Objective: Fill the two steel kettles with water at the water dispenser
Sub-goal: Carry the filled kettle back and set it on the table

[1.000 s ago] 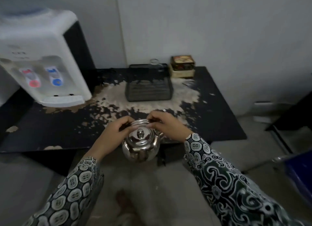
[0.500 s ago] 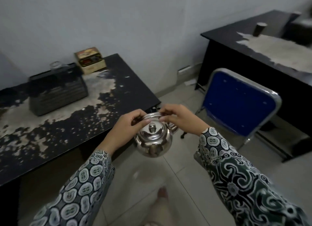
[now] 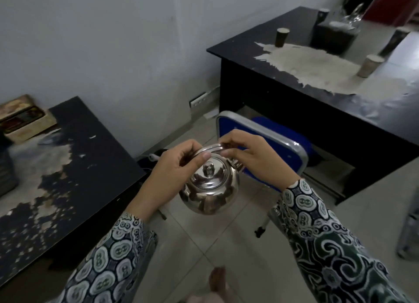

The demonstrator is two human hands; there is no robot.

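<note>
Hanging in the air over the tiled floor, a round steel kettle is carried by its arched handle, its lid seated and the knob upright. The left hand curls its fingers around the left end of the handle, thumb pressed on top; the right hand pinches the right end between thumb and fingertips. Both wrists emerge from patterned batik sleeves.

Just behind the kettle stands a blue folding chair with a metal frame, its backrest partly hidden by the right hand. To the left is a black table with a badly peeled top, and a small decorated box sits near its far edge by the wall. To the right is a black desk, also worn pale in a patch, bearing a few cylindrical cups and a dark container further back. A bare foot shows at the bottom edge.
</note>
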